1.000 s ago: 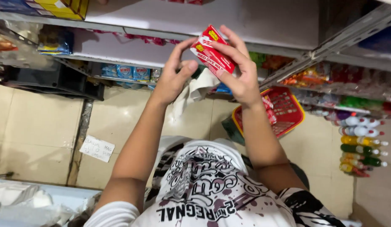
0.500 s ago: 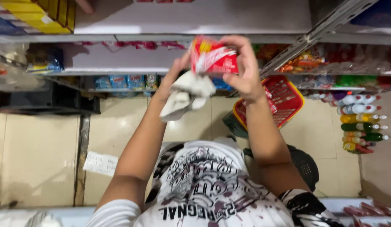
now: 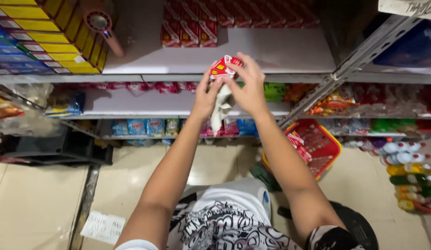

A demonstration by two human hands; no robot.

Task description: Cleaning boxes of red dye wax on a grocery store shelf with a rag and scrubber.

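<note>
Both hands pinch a red packet (image 3: 224, 67) at the top shelf's (image 3: 271, 55) front edge, long axis tilted up-right. Left hand (image 3: 205, 98) also clamps a white cloth (image 3: 221, 109); right hand (image 3: 249, 88) fingers spread.

Subject's own body as seen from the head camera. Both forearms are bare from the upper arm to the wrist; no watch, band or glove is visible. Left hand (image 3: 205, 98) and right hand (image 3: 248, 88) are bare, with no rings seen. The torso carries a short-sleeved T-shirt (image 3: 224, 222), white ground, printed with dense black graffiti-style graphics and dark red spatter marks. The left sleeve edge shows white; the right sleeve edge shows the black-and-white print. Lower clothing is not in view.
</note>
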